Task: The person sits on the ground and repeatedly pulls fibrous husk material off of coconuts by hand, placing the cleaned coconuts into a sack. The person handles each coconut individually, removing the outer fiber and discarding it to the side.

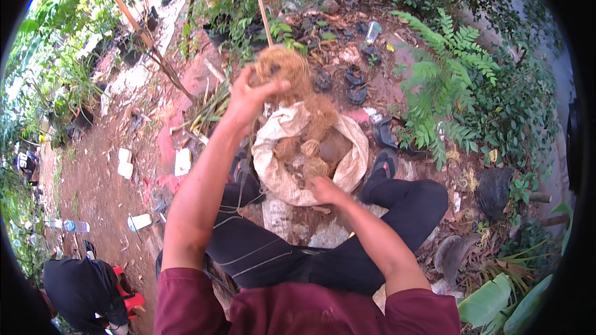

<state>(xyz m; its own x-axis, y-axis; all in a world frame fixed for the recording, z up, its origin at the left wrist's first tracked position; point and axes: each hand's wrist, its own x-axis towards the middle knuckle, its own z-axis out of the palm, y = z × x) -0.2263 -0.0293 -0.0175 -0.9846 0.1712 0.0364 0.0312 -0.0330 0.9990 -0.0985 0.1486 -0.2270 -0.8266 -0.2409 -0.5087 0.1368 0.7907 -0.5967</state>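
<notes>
A white woven sack (357,135) with its rim rolled down stands between my feet. Inside it lie brown coconut fibre, a smooth dark round piece (334,148) and small fibrous bundles (316,167). My left hand (251,97) is raised over the sack's far left rim, gripping a shaggy clump of brown fibre (284,67). Loose strands (321,109) trail from under that clump toward the sack. At the near rim, my right hand (325,190) reaches in beside a fibrous bundle; its fingertips are partly hidden, so whether it grips anything is unclear.
A thin wooden pole (261,9) rises behind the clump. Black plant pots (385,132) and leafy shrubs (479,102) border the right. White foam boxes (182,162) lie on the dirt at left. A person in dark clothing (81,293) is at lower left, by a red plastic stool (132,300).
</notes>
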